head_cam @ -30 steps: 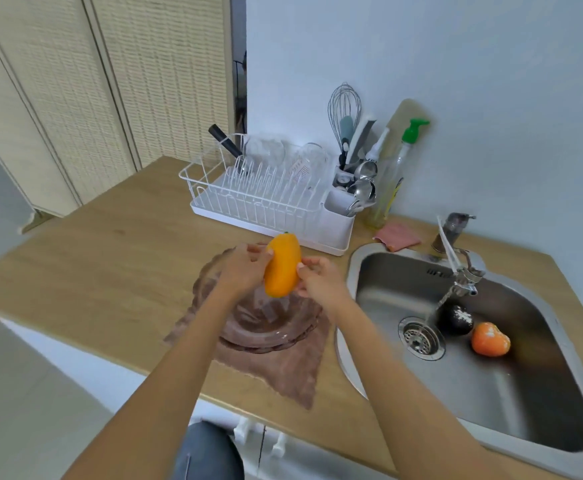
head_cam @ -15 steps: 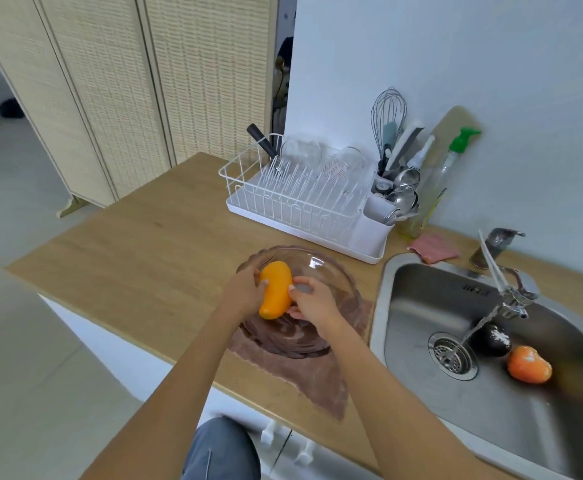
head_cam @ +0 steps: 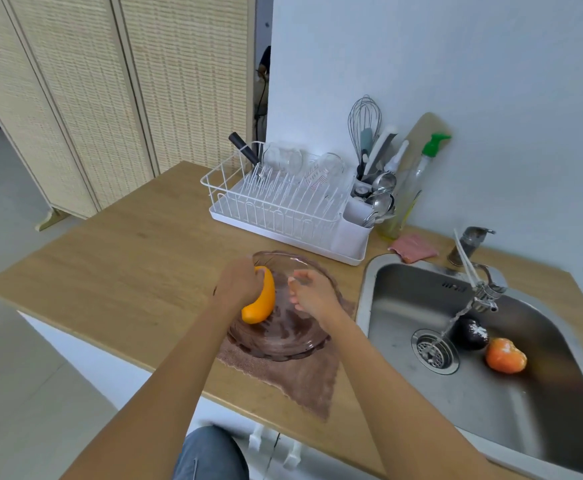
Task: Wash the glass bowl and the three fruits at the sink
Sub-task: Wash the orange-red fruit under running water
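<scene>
The glass bowl [head_cam: 283,336] sits on a brown cloth [head_cam: 303,379] on the wooden counter, left of the sink [head_cam: 490,393]. My left hand [head_cam: 238,284] grips an orange-yellow mango-like fruit [head_cam: 260,301] and holds it down inside the bowl at its left side. My right hand [head_cam: 312,294] hovers over the bowl with fingers relaxed, holding nothing. In the sink lie a dark avocado [head_cam: 471,334] and an orange fruit [head_cam: 504,355], right of the drain. Water runs from the faucet [head_cam: 480,289] towards the drain.
A white dish rack [head_cam: 283,209] with glasses and a utensil holder stands behind the bowl. A soap bottle [head_cam: 411,188], a cutting board and a pink sponge [head_cam: 413,247] are near the wall. A folding screen stands at the far left.
Both hands lowered the orange-yellow fruit into the bowl. My right hand has let go of it and moved slightly right; my left hand still grips it.
</scene>
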